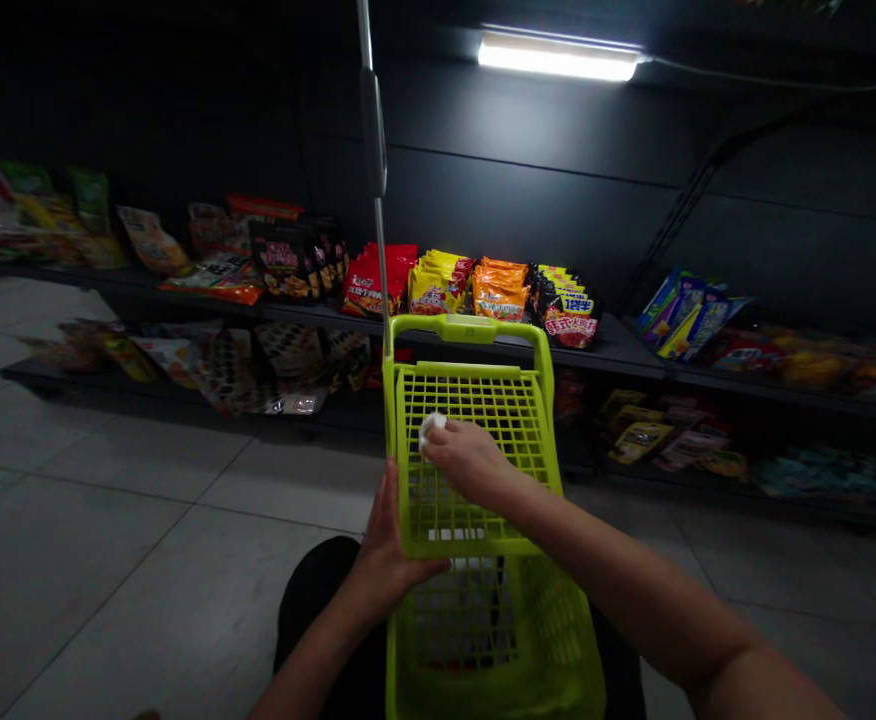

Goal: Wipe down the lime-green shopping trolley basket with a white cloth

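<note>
A lime-green plastic shopping basket (pixel 475 520) stands tipped up in front of me, its gridded bottom facing me. My left hand (pixel 389 555) grips the basket's lower left edge, fingers wrapped around the rim. My right hand (pixel 464 460) is closed on a small white wad, perhaps a cloth or tissue (pixel 432 428), pressed against the grid of the basket.
Dark shelves hold snack and noodle packets: red, yellow and orange bags (pixel 475 285) straight ahead, more packets (pixel 689 310) at right and on the lower shelf (pixel 205 365) at left. A metal pole (pixel 374 150) rises beside the basket. Grey floor tiles (pixel 108 520) lie at left. A tube light (pixel 558 58) glows above.
</note>
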A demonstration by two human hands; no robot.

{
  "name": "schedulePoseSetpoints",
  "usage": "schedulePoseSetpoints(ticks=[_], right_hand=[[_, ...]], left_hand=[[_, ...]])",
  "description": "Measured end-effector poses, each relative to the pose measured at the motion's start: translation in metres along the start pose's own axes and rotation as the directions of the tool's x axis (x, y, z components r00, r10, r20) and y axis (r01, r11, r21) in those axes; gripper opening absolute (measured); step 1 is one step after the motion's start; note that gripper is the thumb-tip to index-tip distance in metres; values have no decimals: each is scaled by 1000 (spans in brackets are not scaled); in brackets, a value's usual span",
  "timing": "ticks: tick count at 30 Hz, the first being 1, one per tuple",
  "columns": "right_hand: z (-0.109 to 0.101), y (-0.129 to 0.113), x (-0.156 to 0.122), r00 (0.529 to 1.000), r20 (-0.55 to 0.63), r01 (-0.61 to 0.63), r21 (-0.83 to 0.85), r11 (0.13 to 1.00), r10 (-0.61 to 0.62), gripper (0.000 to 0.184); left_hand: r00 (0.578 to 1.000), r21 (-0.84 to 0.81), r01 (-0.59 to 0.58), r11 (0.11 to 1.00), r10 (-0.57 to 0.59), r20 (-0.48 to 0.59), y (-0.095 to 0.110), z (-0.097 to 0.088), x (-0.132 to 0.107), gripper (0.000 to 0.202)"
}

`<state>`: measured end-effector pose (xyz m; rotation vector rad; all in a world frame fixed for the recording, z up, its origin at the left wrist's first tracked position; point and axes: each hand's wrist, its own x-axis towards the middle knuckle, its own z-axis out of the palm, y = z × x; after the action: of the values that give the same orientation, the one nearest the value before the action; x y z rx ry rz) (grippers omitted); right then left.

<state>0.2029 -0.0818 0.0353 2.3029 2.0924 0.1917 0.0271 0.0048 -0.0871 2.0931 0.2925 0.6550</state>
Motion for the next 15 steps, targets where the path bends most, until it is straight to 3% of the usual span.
schedulePoseSetpoints(ticks=[3, 5, 7, 9, 11, 13, 15], right_hand=[[-4, -34, -49, 990, 26, 138, 79, 987, -141, 19], [-13, -44, -70, 976, 34, 207, 185, 961, -217, 17], [-25, -36, -75, 948, 70, 268, 352, 897, -311, 20], [-36, -12, -62, 922, 118, 254, 533, 807, -368, 31], [-40, 19, -35, 961, 129, 126, 584, 802, -245, 37], [-37, 46, -3, 995, 68, -94, 455, 885, 70, 37], [-28, 62, 23, 952, -28, -287, 258, 923, 304, 37]], left_hand=[[1000, -4, 15, 1000, -15, 0, -1, 1, -1, 148], [1000, -21, 21, 1000, -21, -17, -1, 3, -2, 147], [999, -37, 20, 999, -21, -26, 1, 4, -4, 144], [999, -38, 33, 999, -33, -12, 3, 3, -5, 143], [998, -32, 57, 998, -57, 4, 7, 2, -5, 143], [998, -24, 62, 998, -62, 6, 9, 0, -4, 142], [998, -17, 55, 998, -55, 1, 10, -1, -2, 141]])
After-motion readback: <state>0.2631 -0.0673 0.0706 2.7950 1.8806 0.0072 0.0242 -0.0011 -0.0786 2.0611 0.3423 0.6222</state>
